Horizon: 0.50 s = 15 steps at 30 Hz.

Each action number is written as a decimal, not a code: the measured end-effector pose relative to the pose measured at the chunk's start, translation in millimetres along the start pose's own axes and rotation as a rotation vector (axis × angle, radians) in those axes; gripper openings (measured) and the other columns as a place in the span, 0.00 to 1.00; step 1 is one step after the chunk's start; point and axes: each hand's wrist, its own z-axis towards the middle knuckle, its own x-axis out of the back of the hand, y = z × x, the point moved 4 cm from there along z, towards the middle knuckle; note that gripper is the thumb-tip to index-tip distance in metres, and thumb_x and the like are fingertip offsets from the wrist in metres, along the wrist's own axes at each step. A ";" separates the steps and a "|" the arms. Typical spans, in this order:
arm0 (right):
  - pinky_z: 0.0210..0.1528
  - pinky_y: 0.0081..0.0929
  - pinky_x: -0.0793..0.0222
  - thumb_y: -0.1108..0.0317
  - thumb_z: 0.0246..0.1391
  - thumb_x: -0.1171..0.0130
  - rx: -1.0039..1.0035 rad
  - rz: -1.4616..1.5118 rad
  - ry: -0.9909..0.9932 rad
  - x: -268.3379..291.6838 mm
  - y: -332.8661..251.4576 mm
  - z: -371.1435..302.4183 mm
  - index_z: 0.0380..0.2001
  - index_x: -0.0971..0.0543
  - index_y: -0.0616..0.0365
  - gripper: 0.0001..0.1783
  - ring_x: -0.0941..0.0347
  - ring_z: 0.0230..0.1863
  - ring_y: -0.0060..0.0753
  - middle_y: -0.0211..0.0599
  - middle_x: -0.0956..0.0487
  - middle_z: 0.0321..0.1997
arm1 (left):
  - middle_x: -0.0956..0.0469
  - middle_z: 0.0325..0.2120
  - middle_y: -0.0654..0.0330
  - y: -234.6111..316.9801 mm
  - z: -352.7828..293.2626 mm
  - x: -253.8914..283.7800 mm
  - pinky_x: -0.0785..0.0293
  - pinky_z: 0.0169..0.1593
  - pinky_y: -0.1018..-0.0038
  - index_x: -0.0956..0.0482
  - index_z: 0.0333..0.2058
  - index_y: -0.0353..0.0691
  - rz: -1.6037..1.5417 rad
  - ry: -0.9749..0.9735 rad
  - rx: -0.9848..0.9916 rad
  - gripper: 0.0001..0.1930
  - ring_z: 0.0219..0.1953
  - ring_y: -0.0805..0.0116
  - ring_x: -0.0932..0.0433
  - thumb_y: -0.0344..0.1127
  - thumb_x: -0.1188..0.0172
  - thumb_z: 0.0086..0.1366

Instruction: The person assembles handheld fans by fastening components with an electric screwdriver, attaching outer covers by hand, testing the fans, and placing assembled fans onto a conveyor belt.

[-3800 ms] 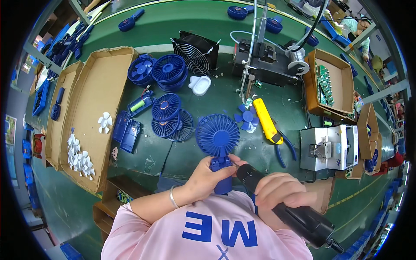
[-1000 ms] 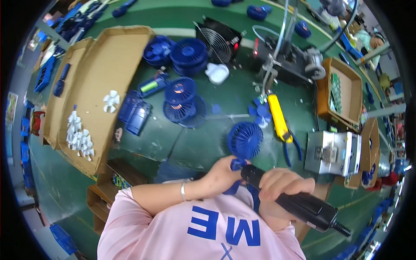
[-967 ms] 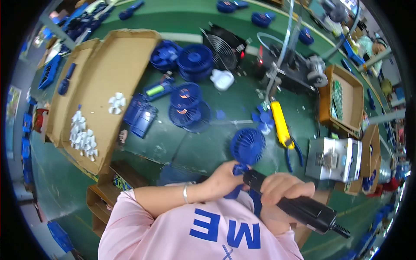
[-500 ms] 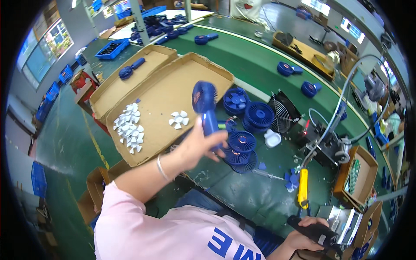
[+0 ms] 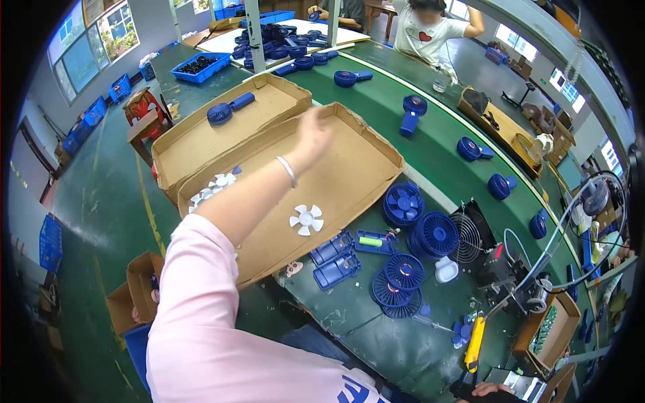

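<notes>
Long green counter (image 5: 430, 154), seen from beside the seated worker. Two shallow brown cardboard trays lie side by side at its left end: the nearer tray (image 5: 349, 168) and the farther tray (image 5: 195, 144).

The pink-sleeved left arm (image 5: 201, 302) stretches diagonally over the nearer tray. The left hand (image 5: 314, 131) hangs above that tray's far edge, fingers loosely spread and holding nothing.

The blue plastic handheld fan (image 5: 228, 109) lies flat in the farther tray, close to its far edge and well apart from the hand.

Round blue fan grilles (image 5: 433, 235) stand stacked on the counter just beyond the nearer tray's right edge.

One white plastic impeller (image 5: 307, 219) lies alone in the nearer tray under the forearm. A cluster of white impellers (image 5: 211, 188) lies toward the tray's left corner.

The right hand (image 5: 494, 389) shows only at the lower rim, against a black tool (image 5: 470, 393). Whether its fingers grip the tool cannot be told.

Likely hazards:
- The sleeve hangs low over the nearer tray, so a dragging return could sweep the impellers out of place.
- With the gaze turned left, the right hand and tool go unwatched near the counter's front edge, where the tool could slip or knock loose parts.
</notes>
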 end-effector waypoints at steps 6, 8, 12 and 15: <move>0.17 0.23 0.41 0.26 0.53 0.69 -0.137 -0.029 0.141 12.8 12.3 13.2 0.22 0.31 0.54 0.39 0.37 0.14 0.31 0.33 0.32 0.14 | 0.29 0.42 0.45 -109.1 78.7 159.2 0.35 0.50 0.60 0.29 0.41 0.33 0.490 0.504 0.190 0.17 0.46 0.50 0.29 0.29 0.43 0.50; 0.18 0.23 0.40 0.27 0.53 0.68 -0.192 -0.040 0.212 14.2 16.1 16.1 0.22 0.30 0.54 0.39 0.37 0.14 0.30 0.33 0.32 0.14 | 0.34 0.50 0.39 -152.6 98.9 205.3 0.38 0.57 0.58 0.32 0.49 0.31 0.688 0.374 0.287 0.28 0.54 0.44 0.34 0.36 0.39 0.48; 0.22 0.23 0.39 0.26 0.51 0.68 -0.260 -0.071 0.289 43.4 29.0 23.5 0.24 0.30 0.51 0.37 0.36 0.16 0.30 0.31 0.33 0.13 | 0.54 0.64 0.42 -183.8 99.2 237.2 0.49 0.66 0.62 0.47 0.61 0.33 0.996 0.184 0.291 0.42 0.66 0.46 0.51 0.41 0.38 0.50; 0.20 0.23 0.40 0.23 0.49 0.67 -0.235 -0.139 0.341 32.2 24.9 25.0 0.24 0.31 0.51 0.39 0.37 0.15 0.30 0.32 0.32 0.13 | 0.58 0.66 0.46 -192.7 105.6 234.9 0.51 0.66 0.58 0.50 0.63 0.37 1.067 0.126 0.338 0.44 0.66 0.42 0.54 0.42 0.38 0.51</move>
